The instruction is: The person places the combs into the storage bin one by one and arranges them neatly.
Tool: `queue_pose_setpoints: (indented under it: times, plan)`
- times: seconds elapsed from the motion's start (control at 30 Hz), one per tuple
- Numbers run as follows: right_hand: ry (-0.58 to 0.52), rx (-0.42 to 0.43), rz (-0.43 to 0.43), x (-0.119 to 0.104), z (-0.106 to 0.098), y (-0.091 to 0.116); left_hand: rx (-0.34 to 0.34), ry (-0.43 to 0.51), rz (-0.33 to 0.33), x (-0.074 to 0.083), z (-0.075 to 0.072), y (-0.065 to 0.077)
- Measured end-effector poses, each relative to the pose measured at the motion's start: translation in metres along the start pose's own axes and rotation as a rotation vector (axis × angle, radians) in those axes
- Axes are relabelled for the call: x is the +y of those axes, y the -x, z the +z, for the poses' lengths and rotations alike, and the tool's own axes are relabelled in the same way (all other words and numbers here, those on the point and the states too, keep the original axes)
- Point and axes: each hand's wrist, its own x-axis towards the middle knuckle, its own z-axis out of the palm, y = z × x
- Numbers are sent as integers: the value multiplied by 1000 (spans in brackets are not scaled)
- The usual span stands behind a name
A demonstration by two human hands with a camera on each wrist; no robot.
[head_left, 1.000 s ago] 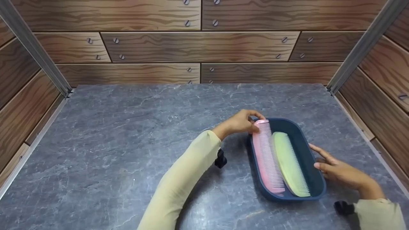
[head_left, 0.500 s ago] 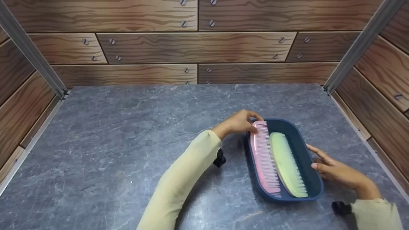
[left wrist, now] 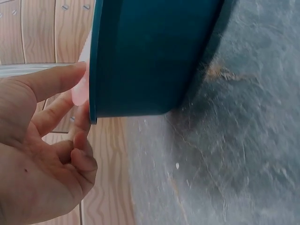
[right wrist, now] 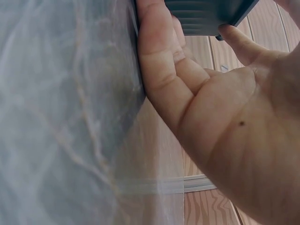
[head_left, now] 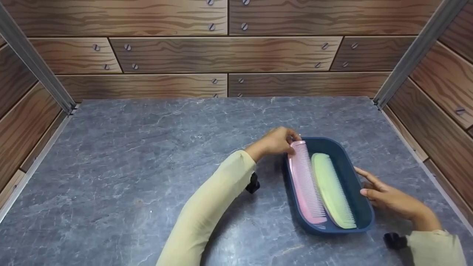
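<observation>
A dark blue tub (head_left: 356, 177) stands on the right part of the table, with two large combs in it. My left hand (head_left: 277, 141) pinches the far end of the pink comb (head_left: 305, 184) between thumb and fingers, right at the tub's far left corner. In the left wrist view the comb's pale pink end (left wrist: 80, 91) shows just past the rim. Beside it, teeth to the right, lies the yellow-green comb (head_left: 330, 192). My right hand (head_left: 395, 201) touches the tub's right side, index finger extended along it; in the right wrist view the thumb meets the tub (right wrist: 201, 18).
The grey marbled tabletop (head_left: 155, 166) spreads left of the tub. Wood-patterned walls (head_left: 225, 55) close off the back and sides, with metal posts (head_left: 417, 55) at the corners. A black wrist mount (head_left: 253, 183) hangs under the left sleeve, another (head_left: 394, 241) by the right.
The pink comb's far end has shifted slightly left and down along the tub's left wall, still in my left hand. My right hand stays at the tub's side. The view has swung slightly.
</observation>
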Motion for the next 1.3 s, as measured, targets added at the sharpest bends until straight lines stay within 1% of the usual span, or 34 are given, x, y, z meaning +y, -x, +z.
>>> queue_pose_setpoints:
  times: [0.1,0.23,0.4,0.47,0.53,0.67,0.8,0.9,1.0,1.17,1.23,1.3]
  plan:
    - [12,2,-7,-1,-2,0,19,-32,-8,-1,-3,-1]
    - [14,-20,-35,0,-5,0,24,-8,-13,-1,-9,0]
    - [-42,-73,-68,1,-9,0,38,22,13,-3,-11,2]
    - [-34,-67,-56,1,-9,0,42,48,19,-4,-10,3]
    - [-3,-41,-30,1,-8,0,44,72,24,-5,-8,4]
    - [46,-2,5,0,-9,1,16,121,51,-6,-7,7]
    - [23,-30,-23,-1,-12,-2,0,141,79,-9,-6,9]
    - [13,-42,-38,-1,-14,-5,9,156,98,-14,-6,11]
    - [59,-1,-21,-2,-14,-8,25,170,113,-21,-6,15]
    - [187,92,57,-7,-12,-8,50,203,136,-30,-5,27]
    - [216,114,91,-9,-11,-5,64,214,147,-32,-4,32]
    - [233,126,104,-10,-11,-3,83,218,154,-35,-4,35]
